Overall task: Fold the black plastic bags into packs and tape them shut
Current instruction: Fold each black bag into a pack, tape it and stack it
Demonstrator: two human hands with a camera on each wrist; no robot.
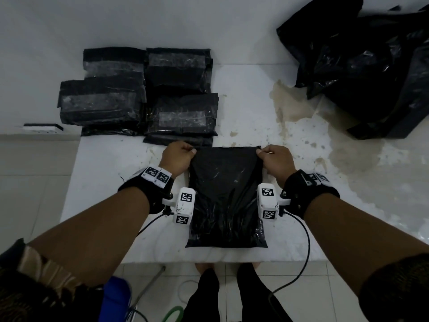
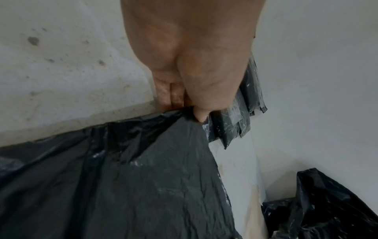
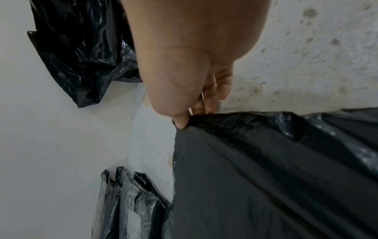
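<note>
Bag (image 1: pixel 226 196), black and creased, is laid flat on the white table (image 1: pixel 301 205) at the near edge, just in front of the person. Its far corners are pinched: the one at 11 o'clock by the left hand (image 1: pixel 177 159), the one at 1 o'clock by the right hand (image 1: pixel 277 160). Both arms are stretched forward over the table, wrists level, knuckles up. In the left wrist view the thumb (image 2: pixel 201 116) is pressed onto the plastic, with the fingers curled beneath the edge; in the right wrist view the same narrow pinch is seen, thumb (image 3: pixel 181 123) on top. The far edge is drawn taut between the two hands and lifted slightly; the near part is flat, with fine wrinkles and dull glints.

Taped packs (image 1: pixel 144 94) are stacked at 11 o'clock, touching one another, their tape shiny. A loose heap (image 1: pixel 362 68) of black plastic is seen at 1 o'clock, cut off by the frame. The fingertips under the bag are hidden. A small flat object (image 1: pixel 43 127) at 10 o'clock cannot be made out.
</note>
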